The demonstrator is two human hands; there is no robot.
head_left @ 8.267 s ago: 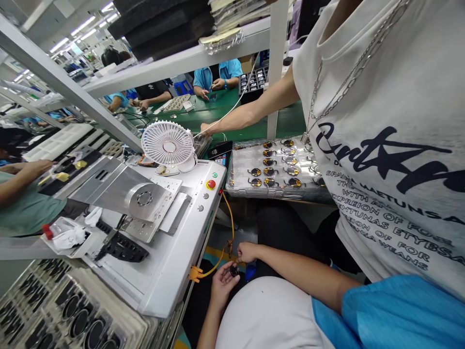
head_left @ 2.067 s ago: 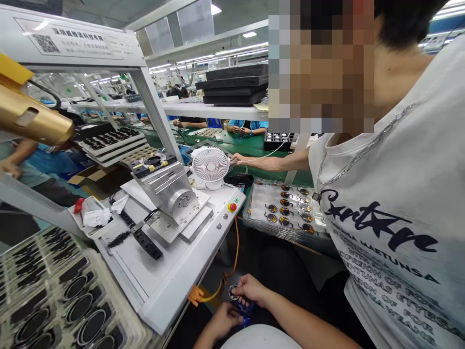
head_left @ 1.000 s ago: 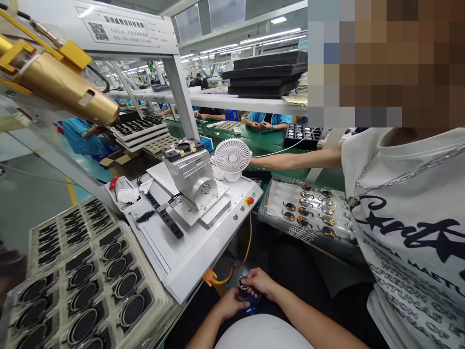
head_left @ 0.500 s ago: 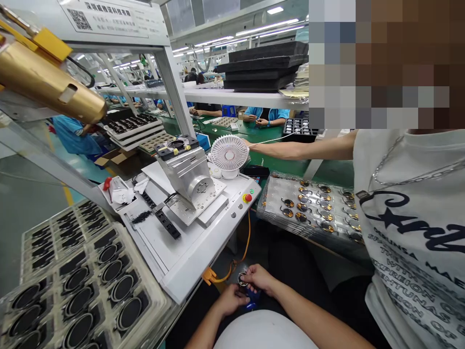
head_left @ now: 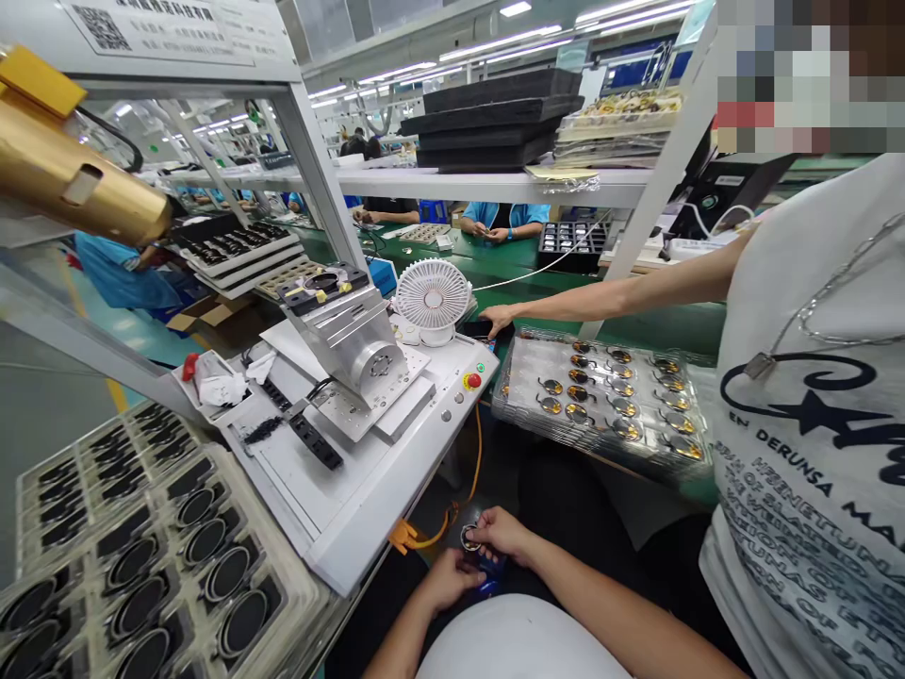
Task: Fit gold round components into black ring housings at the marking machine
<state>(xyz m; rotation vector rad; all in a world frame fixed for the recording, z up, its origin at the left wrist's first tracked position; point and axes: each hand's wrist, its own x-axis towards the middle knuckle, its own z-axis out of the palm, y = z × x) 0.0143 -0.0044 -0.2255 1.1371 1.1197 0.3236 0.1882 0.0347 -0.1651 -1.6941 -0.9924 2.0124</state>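
Note:
Low in the view, below the table edge, my two hands meet over my lap. My right hand [head_left: 503,534] pinches a small round ring-shaped part [head_left: 468,538] between thumb and fingers. My left hand [head_left: 444,578] is curled just under that part, fingers closed, beside a small blue object [head_left: 489,569]. What the left fingers grip is hidden.
A white machine table [head_left: 368,500] with a metal jig [head_left: 353,335], a red button [head_left: 472,380] and a small fan [head_left: 433,297] stands ahead. Trays of black rings [head_left: 176,566] lie left, and a clear tray of gold parts [head_left: 600,396] right. A co-worker's hand [head_left: 499,319] reaches beside the fan.
The view has swung slightly. The co-worker's hand has come down to the table next to the fan. My hands stay together on the round part in the same spot.

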